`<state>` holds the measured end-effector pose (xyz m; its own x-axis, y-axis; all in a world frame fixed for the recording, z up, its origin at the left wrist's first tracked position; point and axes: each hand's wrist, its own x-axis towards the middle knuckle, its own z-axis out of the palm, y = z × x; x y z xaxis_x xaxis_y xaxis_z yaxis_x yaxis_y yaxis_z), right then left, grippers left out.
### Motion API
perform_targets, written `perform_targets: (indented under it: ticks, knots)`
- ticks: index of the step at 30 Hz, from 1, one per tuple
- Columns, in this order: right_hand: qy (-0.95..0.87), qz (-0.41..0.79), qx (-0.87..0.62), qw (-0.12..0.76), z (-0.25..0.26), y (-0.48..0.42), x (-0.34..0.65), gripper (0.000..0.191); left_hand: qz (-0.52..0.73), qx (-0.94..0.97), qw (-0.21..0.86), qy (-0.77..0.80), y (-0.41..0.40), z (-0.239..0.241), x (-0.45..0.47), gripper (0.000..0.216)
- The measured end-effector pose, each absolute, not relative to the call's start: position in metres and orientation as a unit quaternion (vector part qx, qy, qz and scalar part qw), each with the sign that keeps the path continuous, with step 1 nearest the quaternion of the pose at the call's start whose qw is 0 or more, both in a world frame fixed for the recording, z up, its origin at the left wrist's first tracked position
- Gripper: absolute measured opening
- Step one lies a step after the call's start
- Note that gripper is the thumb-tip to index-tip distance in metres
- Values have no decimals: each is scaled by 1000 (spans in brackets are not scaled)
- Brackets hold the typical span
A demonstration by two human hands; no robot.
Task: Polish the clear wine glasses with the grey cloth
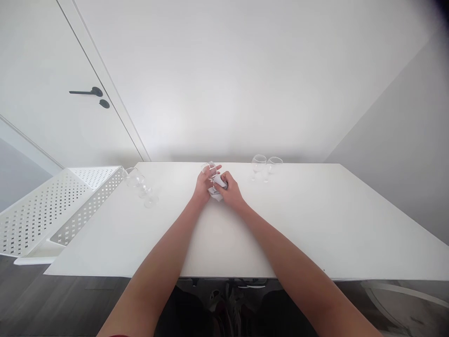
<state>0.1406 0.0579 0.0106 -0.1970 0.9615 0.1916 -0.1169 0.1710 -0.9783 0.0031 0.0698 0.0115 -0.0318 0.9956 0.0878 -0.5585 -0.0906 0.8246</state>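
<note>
Above the middle of the white table, my left hand (202,186) is wrapped round a clear wine glass (209,169), its bowl tilted up and away from me. My right hand (229,188) pinches a crumpled white cloth (216,194) against the lower part of the same glass. The cloth hides the stem and the foot. Both hands are close together, with the fingers partly covering the glass.
Two wine glasses (258,164) stand upright at the table's back, right of my hands. More clear glasses (133,177) are at the left. The white table (308,224) meets a wall behind. A white perforated rack (45,201) adjoins its left edge.
</note>
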Motion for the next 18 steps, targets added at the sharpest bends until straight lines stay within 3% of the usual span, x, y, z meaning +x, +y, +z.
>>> perform_targets:
  ticks: [5,8,13,18]
  knots:
    - [-426,760,-286,399,19,53,142,34,620,353,650,262,67,16,6,57]
    - [-478,724,-278,412,16,53,143,36,628,383,624,266,65,18,9,51]
    - [-581,515,-379,504,10,55,141,34,631,414,591,286,63,18,8,50]
    - [-524,674,-285,436,18,54,144,36,605,389,642,265,64,17,7,53]
